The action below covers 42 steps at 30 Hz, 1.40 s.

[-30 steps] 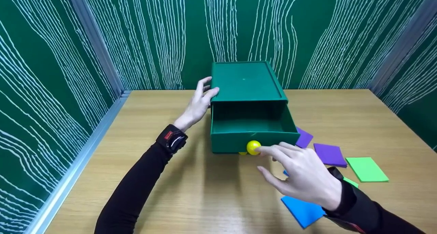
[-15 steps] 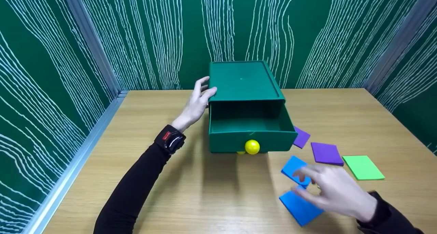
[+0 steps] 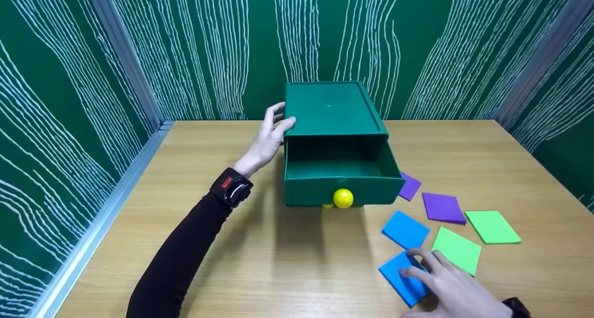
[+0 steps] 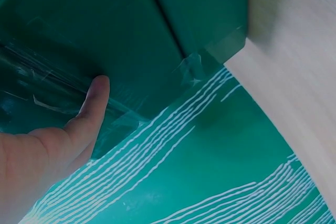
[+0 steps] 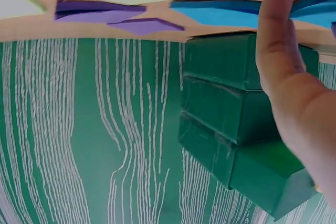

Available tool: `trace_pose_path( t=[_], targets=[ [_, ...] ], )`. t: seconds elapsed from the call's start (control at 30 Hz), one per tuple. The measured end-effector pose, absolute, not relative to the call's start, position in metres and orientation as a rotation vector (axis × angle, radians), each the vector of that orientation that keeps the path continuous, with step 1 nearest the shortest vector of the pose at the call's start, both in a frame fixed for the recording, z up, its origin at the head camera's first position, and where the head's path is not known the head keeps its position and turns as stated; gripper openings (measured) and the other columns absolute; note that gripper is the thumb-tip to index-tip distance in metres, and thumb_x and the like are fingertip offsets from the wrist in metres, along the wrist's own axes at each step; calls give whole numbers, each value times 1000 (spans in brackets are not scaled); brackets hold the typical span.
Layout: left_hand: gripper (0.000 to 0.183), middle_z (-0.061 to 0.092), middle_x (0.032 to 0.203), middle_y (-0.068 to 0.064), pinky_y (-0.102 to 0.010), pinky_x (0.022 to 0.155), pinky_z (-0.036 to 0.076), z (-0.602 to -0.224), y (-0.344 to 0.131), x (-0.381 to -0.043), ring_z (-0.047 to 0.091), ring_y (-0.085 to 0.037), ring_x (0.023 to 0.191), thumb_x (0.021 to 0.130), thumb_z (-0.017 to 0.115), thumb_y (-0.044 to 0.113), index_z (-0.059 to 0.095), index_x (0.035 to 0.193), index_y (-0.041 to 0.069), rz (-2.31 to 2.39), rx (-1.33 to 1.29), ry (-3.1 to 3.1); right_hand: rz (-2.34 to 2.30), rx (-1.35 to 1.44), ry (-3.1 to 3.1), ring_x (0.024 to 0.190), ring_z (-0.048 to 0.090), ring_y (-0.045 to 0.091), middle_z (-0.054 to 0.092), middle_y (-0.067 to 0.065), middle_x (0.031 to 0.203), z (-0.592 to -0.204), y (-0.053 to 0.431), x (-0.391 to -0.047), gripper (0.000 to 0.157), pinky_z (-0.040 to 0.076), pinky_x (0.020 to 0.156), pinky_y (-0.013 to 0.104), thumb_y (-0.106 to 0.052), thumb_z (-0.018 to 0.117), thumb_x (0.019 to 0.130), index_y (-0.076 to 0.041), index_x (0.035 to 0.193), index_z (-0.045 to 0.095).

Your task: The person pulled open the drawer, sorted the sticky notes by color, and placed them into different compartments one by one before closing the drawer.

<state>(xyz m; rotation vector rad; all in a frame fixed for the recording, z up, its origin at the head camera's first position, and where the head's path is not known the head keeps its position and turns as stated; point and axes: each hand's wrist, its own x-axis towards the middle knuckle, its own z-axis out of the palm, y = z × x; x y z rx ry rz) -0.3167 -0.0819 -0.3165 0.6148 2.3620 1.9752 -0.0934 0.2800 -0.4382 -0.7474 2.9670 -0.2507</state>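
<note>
A green drawer cabinet [image 3: 334, 109] stands at the middle of the table, its top drawer [image 3: 306, 192] pulled out toward me and bare inside. That drawer has a round yellow knob [image 3: 343, 198] on its front. My left hand [image 3: 265, 139] rests against the cabinet's left side, thumb at the top edge. In the left wrist view, a finger [image 4: 97, 98] lies along the taped green wall. My right hand [image 3: 455, 283] is over the near blue square [image 3: 397, 276], fingers spread and bent, fingertips right at its surface. Part of that square is hidden under the hand.
Another blue square [image 3: 405, 229] lies just beyond. Two light green squares [image 3: 457, 249] and two purple squares [image 3: 443, 208] are spread right of the cabinet. In the right wrist view the cabinet shows three stacked drawers. Green walls [image 3: 232, 53] with white wavy lines enclose the table [image 3: 222, 262].
My right hand has left the yellow knob and moved down and right to the near blue square. The left hand stays at the cabinet, and the drawer remains pulled out.
</note>
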Motion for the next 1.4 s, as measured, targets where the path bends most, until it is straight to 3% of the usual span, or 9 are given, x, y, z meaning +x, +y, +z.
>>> trace_pose_path(
  t=[0.13,0.2,0.37,0.53,0.7,0.9,1.07,1.27,1.4],
  targets=[
    [65,28,158,-20,-55,110,43,-317,-82,-317,39,-35,143,102,46,38,20,157,16,1961,614,2385,-436,-768,2937,111,55,36,50,16,137,-439,274,-92,49,61,71,52,-73,66,79,-32,105,66],
    [65,28,158,-20,-55,111,43,-317,-81,-317,39,-35,143,102,45,38,20,158,16,1949,620,2391,-540,-852,2918,109,55,29,47,12,136,-439,273,-91,42,62,72,42,-68,70,79,-35,104,61],
    [65,28,158,-20,-55,111,42,-316,-81,-316,38,-34,143,101,46,39,21,157,17,1951,612,2393,-698,-1054,2834,105,52,13,41,4,133,-429,273,-92,52,56,75,23,-60,79,75,-35,114,55],
    [65,28,158,-21,-54,111,43,-316,-81,-316,39,-35,143,101,46,38,22,157,17,1959,614,2401,-720,-1142,2859,113,52,17,46,-4,132,-390,271,-94,48,59,75,24,-43,86,76,-39,114,57],
    [66,28,158,-21,-53,111,42,-316,-81,-316,40,-35,142,101,46,38,21,157,16,1954,625,2401,-886,-1577,2898,121,48,9,55,3,127,-332,265,-104,62,56,86,18,-17,95,57,-26,111,65],
    [65,27,159,-20,-54,110,43,-316,-82,-317,40,-35,141,101,46,39,21,157,18,1954,616,2392,-1121,-1978,2702,112,55,15,60,15,114,-269,251,-139,39,49,90,9,-8,87,63,-9,97,69],
    [65,29,157,-21,-54,107,45,-315,-83,-318,43,-35,139,101,47,37,21,157,17,1976,629,2383,-1090,-1761,2810,103,57,10,64,4,105,-237,228,-171,32,46,83,12,3,80,65,-15,89,68],
    [65,29,158,-20,-52,105,46,-317,-83,-318,42,-35,139,101,46,38,21,158,17,1946,633,2394,-991,-1338,2899,91,56,9,62,-3,101,-231,201,-201,18,50,73,16,-10,80,80,-19,81,65],
    [66,29,158,-20,-51,105,46,-317,-82,-318,42,-36,140,101,46,40,21,158,18,1923,627,2417,-957,-1234,2905,85,51,12,56,-2,87,-233,189,-216,25,43,64,19,-19,80,84,-15,73,58]
  ],
)
